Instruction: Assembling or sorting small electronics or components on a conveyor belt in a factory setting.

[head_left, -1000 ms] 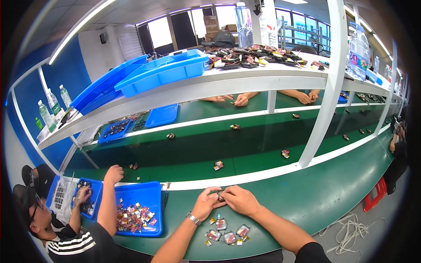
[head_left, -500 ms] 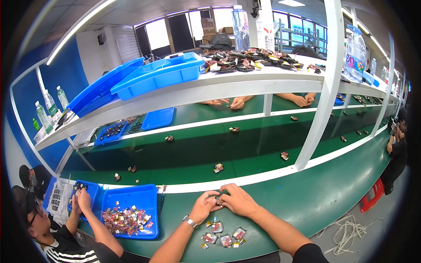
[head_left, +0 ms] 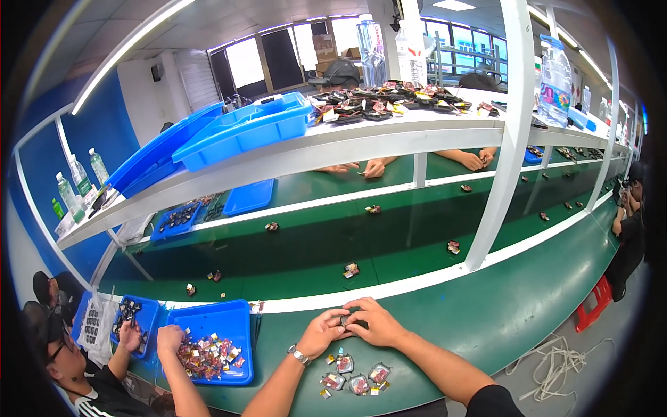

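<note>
Both hands, left hand (head_left: 322, 332) and right hand (head_left: 372, 322), pinch one small dark part (head_left: 345, 321) between them above the green bench (head_left: 486, 320).

Lower centre of the frame: three clear packets (head_left: 359, 383) lie on the desk (head_left: 486, 326). Lower left: two blue trays (head_left: 208, 323) side by side. Far left: three bottles (head_left: 78, 182). Upper centre shelf (head_left: 347, 146): two tall bottles (head_left: 372, 48).

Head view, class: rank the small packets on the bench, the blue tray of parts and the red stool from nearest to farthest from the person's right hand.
1. Small packets, on the bench just below the right hand.
2. Blue tray of parts, off to the left, beyond the left hand.
3. Red stool, far right, on the floor past the bench end.
</note>
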Demonstrator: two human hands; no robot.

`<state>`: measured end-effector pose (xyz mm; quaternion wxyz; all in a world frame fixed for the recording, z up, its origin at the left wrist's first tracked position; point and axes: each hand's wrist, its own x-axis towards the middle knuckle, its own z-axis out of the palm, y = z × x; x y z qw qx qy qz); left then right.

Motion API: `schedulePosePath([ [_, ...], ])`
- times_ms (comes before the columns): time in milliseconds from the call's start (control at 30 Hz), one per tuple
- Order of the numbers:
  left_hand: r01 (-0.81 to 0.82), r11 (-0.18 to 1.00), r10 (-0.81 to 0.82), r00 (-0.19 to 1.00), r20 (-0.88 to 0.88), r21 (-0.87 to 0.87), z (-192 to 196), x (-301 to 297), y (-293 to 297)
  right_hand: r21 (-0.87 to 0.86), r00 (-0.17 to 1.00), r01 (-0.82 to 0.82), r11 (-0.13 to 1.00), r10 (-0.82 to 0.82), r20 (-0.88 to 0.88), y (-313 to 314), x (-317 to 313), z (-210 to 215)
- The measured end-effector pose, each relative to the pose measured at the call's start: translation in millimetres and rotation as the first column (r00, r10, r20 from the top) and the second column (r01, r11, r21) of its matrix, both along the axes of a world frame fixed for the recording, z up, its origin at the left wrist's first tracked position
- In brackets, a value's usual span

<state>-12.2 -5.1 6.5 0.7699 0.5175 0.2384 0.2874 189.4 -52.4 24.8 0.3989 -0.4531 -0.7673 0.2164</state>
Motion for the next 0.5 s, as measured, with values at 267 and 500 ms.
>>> schedulePosePath([
  [267,-0.043,0.999,0.042,0.999,-0.014,-0.027,-3.5,1.1,1.1,0.053,0.998,0.019,0.998,-0.016,-0.065,-2.8,-1.0,-4.4],
  [500,-0.07,0.996,0.072,0.996,0.043,-0.053,-6.5,1.7,1.7,0.12,0.976,0.2,0.972,-0.188,-0.106,-8.4,-17.8,-14.3],
])
